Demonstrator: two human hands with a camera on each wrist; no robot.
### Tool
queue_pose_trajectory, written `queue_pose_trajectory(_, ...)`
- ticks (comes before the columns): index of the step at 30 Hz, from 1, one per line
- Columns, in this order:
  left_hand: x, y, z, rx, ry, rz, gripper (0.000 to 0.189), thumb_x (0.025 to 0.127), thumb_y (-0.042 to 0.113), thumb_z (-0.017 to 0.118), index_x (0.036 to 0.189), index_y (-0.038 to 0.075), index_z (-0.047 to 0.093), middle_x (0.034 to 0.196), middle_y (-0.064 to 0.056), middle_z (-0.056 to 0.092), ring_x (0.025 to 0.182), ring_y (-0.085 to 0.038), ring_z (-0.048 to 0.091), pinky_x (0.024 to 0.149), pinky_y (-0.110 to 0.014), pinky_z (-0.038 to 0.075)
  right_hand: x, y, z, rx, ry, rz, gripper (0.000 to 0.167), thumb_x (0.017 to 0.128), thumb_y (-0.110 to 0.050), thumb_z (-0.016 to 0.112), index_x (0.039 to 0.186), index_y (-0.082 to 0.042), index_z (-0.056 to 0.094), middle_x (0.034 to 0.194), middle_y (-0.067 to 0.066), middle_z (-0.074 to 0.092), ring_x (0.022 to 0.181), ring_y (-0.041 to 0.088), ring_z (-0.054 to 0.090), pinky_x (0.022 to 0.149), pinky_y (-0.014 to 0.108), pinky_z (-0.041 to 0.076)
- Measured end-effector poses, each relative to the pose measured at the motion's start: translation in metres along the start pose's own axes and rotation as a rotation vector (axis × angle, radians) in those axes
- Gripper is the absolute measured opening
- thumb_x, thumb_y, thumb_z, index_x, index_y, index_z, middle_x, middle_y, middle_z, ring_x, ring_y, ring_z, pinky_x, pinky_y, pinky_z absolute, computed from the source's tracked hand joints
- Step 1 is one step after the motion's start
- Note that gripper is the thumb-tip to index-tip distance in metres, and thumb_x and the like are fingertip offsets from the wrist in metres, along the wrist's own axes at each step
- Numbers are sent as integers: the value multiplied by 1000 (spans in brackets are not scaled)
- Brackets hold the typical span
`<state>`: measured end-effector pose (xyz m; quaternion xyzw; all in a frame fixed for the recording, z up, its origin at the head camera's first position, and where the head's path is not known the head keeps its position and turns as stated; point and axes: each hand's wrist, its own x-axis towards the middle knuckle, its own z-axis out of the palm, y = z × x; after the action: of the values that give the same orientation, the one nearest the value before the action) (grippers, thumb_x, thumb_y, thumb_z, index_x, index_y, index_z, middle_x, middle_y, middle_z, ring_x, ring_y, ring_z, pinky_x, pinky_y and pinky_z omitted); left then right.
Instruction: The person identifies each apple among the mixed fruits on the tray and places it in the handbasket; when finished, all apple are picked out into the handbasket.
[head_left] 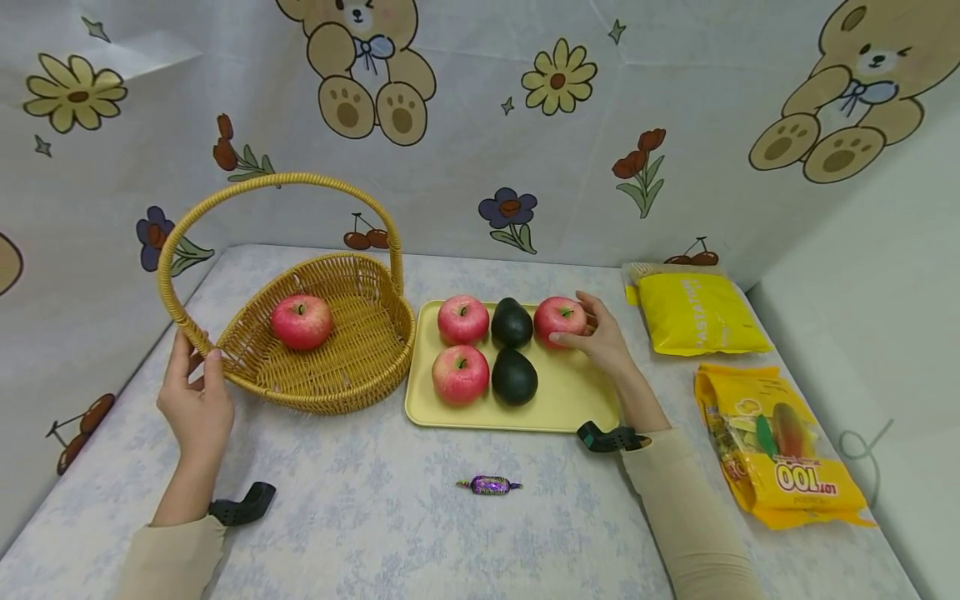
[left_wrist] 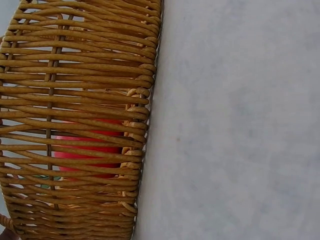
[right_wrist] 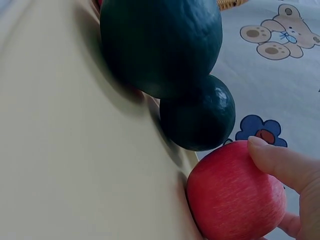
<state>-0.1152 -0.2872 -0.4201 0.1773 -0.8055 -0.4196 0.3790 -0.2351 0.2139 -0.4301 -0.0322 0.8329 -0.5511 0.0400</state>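
My left hand [head_left: 197, 400] grips the rim of a wicker basket [head_left: 337, 400] at its left side, by the foot of the tall arched handle. One red apple [head_left: 302, 322] lies inside; through the weave it shows as a red patch in the left wrist view. My right hand [head_left: 606, 337] holds another apple [head_left: 559, 321] at the back of a yellow tray [head_left: 525, 423], thumb on its near side and fingers round its right side. In the right wrist view the thumb presses on that apple [right_wrist: 235, 190], close to the dark avocados [right_wrist: 197, 112].
Two more apples [head_left: 461, 375] and two avocados [head_left: 514, 377] sit on the tray's left half. A purple-wrapped candy [head_left: 491, 485] lies in front. At the right are a yellow packet [head_left: 701, 312] and an orange snack bag [head_left: 780, 450]. A printed cloth wall [head_left: 465, 167] stands behind.
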Motion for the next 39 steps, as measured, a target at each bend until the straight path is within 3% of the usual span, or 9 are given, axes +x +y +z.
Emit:
queue_pose_trajectory(6,0,0,-1,-2,-3,-8,48,101,18,51,145,35,44,134,-1,61,108,6,52,79,-8,42,3,-1,2,-1,-20,30,83,85,-9,74,153,-4,27,152,21,35,128,38,39,108,46,36)
queue_pose_trajectory(12,-2,5,-3,-16,-5,-8,47,101,19,51,144,37,44,134,-3,61,108,6,52,79,-7,42,2,-1,2,-28,-3,33,83,84,-13,76,153,-9,30,150,17,39,125,35,40,105,42,38)
queue_pose_trajectory(30,-1,5,-2,-36,-13,-15,46,101,17,52,145,26,48,134,-7,61,104,9,49,78,-7,41,-2,-3,2,-78,49,14,79,82,-20,79,149,-12,38,143,14,48,115,32,46,92,33,41)
queue_pose_trajectory(39,-1,2,-2,-28,-14,-4,45,101,17,52,144,31,48,133,-7,61,107,6,52,78,-6,40,-4,-12,-2,-106,109,8,81,82,-23,79,150,-13,37,144,15,44,126,35,39,104,45,38)
